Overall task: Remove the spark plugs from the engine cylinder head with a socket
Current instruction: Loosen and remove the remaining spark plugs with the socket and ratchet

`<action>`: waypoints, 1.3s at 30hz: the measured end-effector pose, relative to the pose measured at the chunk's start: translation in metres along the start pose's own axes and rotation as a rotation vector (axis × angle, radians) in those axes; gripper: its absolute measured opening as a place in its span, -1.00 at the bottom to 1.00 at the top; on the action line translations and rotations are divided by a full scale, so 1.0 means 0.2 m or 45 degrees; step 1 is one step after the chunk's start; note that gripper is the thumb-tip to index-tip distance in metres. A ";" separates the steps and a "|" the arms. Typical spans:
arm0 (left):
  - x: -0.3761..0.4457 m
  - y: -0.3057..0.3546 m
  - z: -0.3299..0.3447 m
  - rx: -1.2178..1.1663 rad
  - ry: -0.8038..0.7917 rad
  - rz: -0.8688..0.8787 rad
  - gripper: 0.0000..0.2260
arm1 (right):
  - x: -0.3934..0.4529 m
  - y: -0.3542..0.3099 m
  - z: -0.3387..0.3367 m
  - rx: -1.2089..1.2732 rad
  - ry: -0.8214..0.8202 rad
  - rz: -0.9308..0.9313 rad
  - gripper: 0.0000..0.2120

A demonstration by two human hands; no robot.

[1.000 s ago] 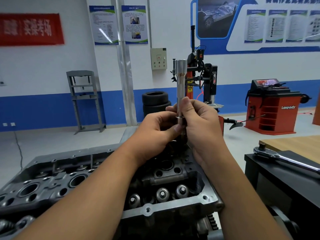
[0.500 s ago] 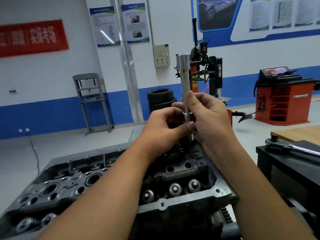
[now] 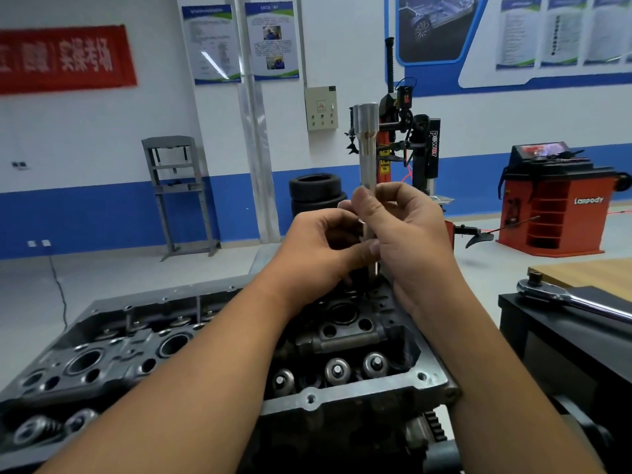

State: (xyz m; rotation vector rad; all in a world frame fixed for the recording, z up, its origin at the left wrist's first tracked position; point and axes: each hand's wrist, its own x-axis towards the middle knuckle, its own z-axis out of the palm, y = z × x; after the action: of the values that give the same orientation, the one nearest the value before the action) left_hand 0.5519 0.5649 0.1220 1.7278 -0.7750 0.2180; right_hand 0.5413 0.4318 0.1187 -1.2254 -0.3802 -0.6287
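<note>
A long silver spark plug socket (image 3: 366, 145) stands upright above the dark metal cylinder head (image 3: 191, 343). My right hand (image 3: 407, 241) pinches its shaft from the right, thumb and fingers wrapped around the middle. My left hand (image 3: 318, 248) grips the lower part of the shaft from the left, its thumb pressed against the metal. The bottom end of the socket is hidden behind my fingers, over the right end of the head. Round plug wells and valve springs show along the head.
A ratchet wrench (image 3: 561, 297) lies on a black stand (image 3: 561, 340) at the right, beside a wooden tabletop (image 3: 588, 271). Farther back stand a tyre changer (image 3: 410, 142), stacked tyres (image 3: 316, 193), a red wheel balancer (image 3: 554, 200) and a grey press frame (image 3: 178, 189).
Both hands stay on the socket shaft with small shifts of the fingers. The view has drifted, so the hands, socket and cylinder head sit slightly lower and more central.
</note>
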 end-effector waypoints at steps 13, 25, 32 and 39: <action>-0.01 0.01 0.00 -0.006 0.011 -0.052 -0.76 | -0.01 0.00 0.00 0.071 -0.033 -0.002 -0.59; -0.01 0.02 0.00 -0.038 0.014 -0.062 -0.73 | 0.00 0.00 -0.01 0.069 -0.056 -0.034 -0.66; 0.00 0.01 0.02 -0.165 -0.080 -0.021 -0.82 | 0.00 0.00 0.00 -0.001 -0.036 -0.023 -0.68; 0.00 0.00 0.00 -0.138 -0.018 -0.032 -0.77 | -0.01 -0.01 0.00 0.009 -0.060 -0.034 -0.68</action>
State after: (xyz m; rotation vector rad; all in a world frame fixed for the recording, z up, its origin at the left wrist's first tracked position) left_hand 0.5515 0.5659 0.1226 1.6372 -0.7616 0.1442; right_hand 0.5382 0.4322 0.1186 -1.2318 -0.4386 -0.6215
